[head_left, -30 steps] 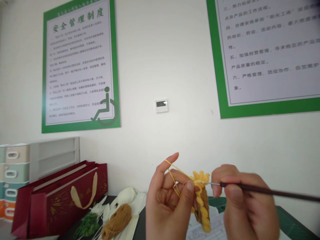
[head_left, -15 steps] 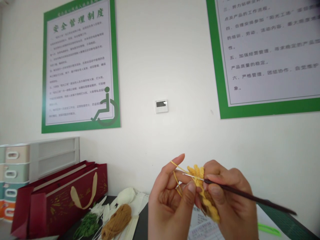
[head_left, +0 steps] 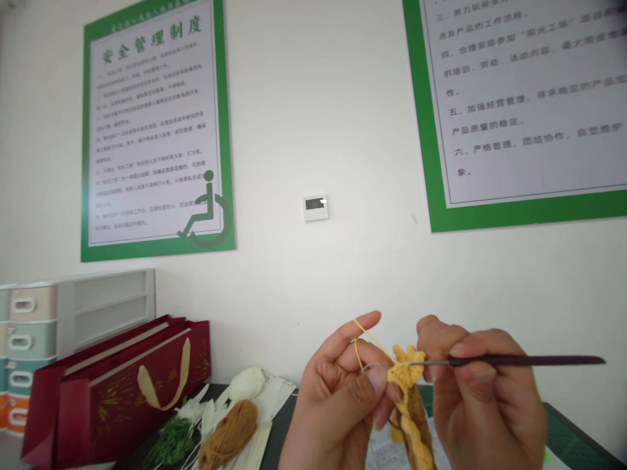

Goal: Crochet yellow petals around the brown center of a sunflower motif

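Observation:
My left hand (head_left: pixel 337 391) pinches a yellow crocheted piece (head_left: pixel 409 369) between thumb and fingers. Yellow yarn (head_left: pixel 375 338) runs over its raised index finger down to the work. A brown part of the piece hangs below, edged with a twisted yellow strip. My right hand (head_left: pixel 484 391) is closed on a crochet hook (head_left: pixel 529 360) with a dark handle, held nearly level. The metal shaft of the hook reaches left to the top of the yellow stitches; its tip lies at the work, and I cannot tell whether it is inside a stitch.
A ball of brown yarn (head_left: pixel 228 434), green yarn (head_left: pixel 171 442) and white yarn (head_left: pixel 246 384) lie on the dark table at left. Red gift bags (head_left: pixel 122 398) stand behind, beside a drawer unit (head_left: pixel 34 339). Printed paper (head_left: pixel 386 450) lies under my hands, and a green mat (head_left: pixel 578 431) at right.
Both hands have shifted right, the right one farther, opening a gap between them. The hook has swung from slanting down to the right to nearly level. The yellow piece moved right and down with the left hand.

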Demonstrator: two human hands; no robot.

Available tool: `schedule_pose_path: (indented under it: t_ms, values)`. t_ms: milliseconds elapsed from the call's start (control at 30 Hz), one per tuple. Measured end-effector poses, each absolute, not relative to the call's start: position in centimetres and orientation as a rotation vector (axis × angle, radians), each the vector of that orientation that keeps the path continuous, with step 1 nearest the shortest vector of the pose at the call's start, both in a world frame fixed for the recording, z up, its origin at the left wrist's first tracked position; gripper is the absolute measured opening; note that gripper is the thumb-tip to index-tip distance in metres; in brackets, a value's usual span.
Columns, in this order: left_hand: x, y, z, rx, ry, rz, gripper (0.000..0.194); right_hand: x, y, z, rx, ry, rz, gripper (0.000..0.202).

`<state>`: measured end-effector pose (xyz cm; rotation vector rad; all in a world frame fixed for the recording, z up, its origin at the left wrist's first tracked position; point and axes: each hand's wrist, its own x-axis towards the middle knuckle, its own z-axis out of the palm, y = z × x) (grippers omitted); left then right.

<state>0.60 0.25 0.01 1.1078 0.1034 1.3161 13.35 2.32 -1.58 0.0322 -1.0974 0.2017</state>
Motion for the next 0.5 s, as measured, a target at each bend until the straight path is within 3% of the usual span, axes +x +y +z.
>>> schedule_pose_path:
  t_ms: [200,300,400,500]
  values:
    - [0.8,0.3,-0.1,1.161,0.133,1.420,0.036,13.2,2.2,-1.7,-0.005,-1.212,0.538,0.022]
    - [1.3,0.3,-0.4,1.192,0.133,1.477,0.041,12.7,2.4,-2.0,0.008,-1.249,0.588,0.017]
    - [1.8,0.3,-0.8,1.219,0.136,1.529,0.044,13.4,2.7,-2.5,-0.010,-1.299,0.455,0.003]
    - [1.9,0.2,-0.9,1.219,0.139,1.578,0.044,15.4,3.0,-2.8,-0.144,-1.425,-0.042,0.021]
